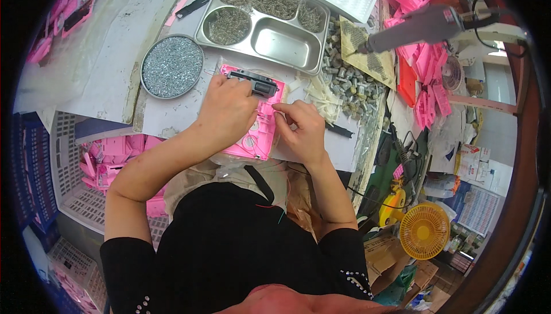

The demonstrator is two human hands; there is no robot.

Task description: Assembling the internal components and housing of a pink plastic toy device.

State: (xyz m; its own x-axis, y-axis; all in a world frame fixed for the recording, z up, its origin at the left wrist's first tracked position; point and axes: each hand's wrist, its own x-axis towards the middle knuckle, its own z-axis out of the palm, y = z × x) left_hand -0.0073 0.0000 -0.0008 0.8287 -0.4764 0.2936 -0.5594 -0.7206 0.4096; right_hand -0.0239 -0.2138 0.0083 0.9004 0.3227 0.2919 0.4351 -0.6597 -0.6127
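Observation:
A pink plastic housing (265,136) lies open side up on the worktable in front of me. Across its far end sits a dark grey and black oblong part (261,86). My left hand (228,110) is curled over the housing's left side, with its knuckles beside the dark part; what its closed fingers hold is hidden. At the housing's right edge, my right hand (302,127) has thumb and index finger drawn together in a pinch. Whatever lies between those fingertips is too small to name. Thin wires show near the housing's near end.
A round dish of small silvery pieces (172,66) stands at the left. Behind is a metal compartment tray (258,47) with springs or similar small parts. Small metal cylinders (344,76) and white strips (322,99) lie right. A power screwdriver (413,30) hangs above them.

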